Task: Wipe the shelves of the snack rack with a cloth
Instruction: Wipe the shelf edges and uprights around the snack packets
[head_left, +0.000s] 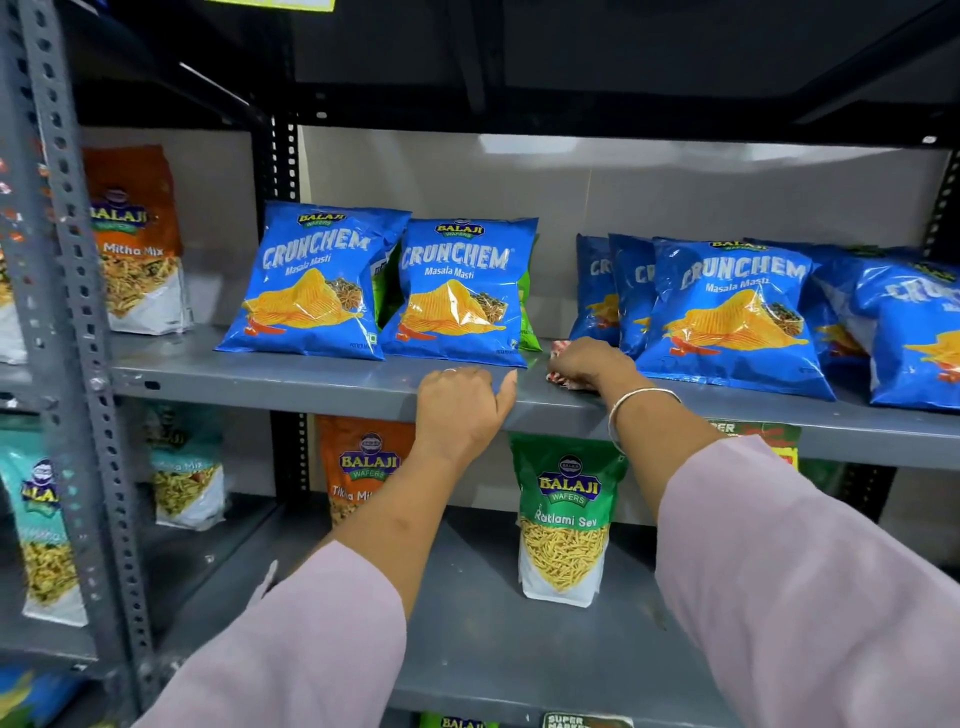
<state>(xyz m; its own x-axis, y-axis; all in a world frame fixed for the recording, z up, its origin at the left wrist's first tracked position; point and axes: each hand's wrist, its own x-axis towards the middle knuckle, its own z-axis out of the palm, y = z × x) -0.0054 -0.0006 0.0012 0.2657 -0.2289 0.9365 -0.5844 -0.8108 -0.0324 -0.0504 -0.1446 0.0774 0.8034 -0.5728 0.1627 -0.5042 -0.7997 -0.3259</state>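
A grey metal shelf (311, 379) at chest height carries blue Crunchem chip bags. Two bags (457, 291) stand left of a gap, and several more (727, 312) lean together on the right. In that gap my right hand (589, 364) presses a red-and-white cloth (558, 349) onto the shelf surface; most of the cloth is hidden under the hand. My left hand (462, 402) grips the front lip of the same shelf just left of it, fingers curled over the edge, thumb against the front.
The lower shelf (467, 623) holds a green Ratlami Sev pouch (563, 519) and an orange pouch (358, 467). A perforated upright post (78, 364) stands at left, with more snack pouches beyond it. A dark shelf overhangs above.
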